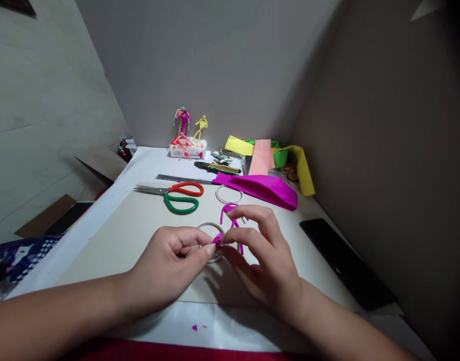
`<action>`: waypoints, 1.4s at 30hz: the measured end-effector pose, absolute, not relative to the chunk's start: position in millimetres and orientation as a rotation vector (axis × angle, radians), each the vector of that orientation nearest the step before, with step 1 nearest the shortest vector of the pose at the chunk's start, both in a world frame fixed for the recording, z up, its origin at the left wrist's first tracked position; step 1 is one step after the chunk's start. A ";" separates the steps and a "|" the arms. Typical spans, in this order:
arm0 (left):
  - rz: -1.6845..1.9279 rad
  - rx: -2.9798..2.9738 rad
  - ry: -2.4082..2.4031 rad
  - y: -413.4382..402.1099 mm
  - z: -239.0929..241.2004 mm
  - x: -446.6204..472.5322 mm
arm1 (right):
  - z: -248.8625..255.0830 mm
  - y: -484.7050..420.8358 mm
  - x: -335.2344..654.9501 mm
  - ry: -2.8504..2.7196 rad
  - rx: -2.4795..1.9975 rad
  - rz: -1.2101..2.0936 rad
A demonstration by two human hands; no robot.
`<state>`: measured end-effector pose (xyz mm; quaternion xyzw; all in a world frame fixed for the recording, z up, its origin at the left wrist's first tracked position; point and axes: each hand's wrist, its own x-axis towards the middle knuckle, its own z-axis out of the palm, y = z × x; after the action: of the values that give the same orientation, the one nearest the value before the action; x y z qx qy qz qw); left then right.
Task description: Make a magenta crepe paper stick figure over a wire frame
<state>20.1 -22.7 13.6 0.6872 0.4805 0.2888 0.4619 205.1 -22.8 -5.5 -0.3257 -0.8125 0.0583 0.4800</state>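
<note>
Magenta figure (pixel 232 214) pinched between fingers (pixel 204 252)

Magenta figure (pixel 230 206), red-and-green scissor handles (pixel 180 211), yellow paper strip (pixel 303 170)

From where I sit, the magenta figure (pixel 230 215) is only partly visible: the left hand (pixel 165 268) and right hand (pixel 263 255) cover its middle, and the fingers (pixel 252 213) hide where it meets the thin wire ring (pixel 207 228). The left forearm (pixel 45 311) and right forearm (pixel 346 326) run off the frame. Patterned cloth (pixel 22 255) is cut off at left, red cloth (pixel 139 349) at bottom. The small metal object (pixel 221 157) beside the pliers (pixel 216 168) is too small to identify.
</note>
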 end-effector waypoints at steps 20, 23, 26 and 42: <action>0.703 1.620 1.093 -23.5 5.2 19.9 | -1.5 -22.5 211.5 -2.071 -0.743 0.058; 0.706 1.600 1.104 -22.7 6.3 19.7 | -2.5 -21.4 211.1 -2.055 -0.750 0.009; 0.718 1.573 1.099 -21.4 8.9 21.1 | -2.6 -21.3 210.3 -2.009 -0.757 -0.006; 0.817 1.700 1.114 -22.5 8.9 19.5 | 2.4 -20.5 206.9 -1.960 -0.676 0.024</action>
<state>19.5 -22.5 8.9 0.6898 0.4523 0.3315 0.4579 206.9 -20.5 2.4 -0.2806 -0.8138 0.0099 0.5089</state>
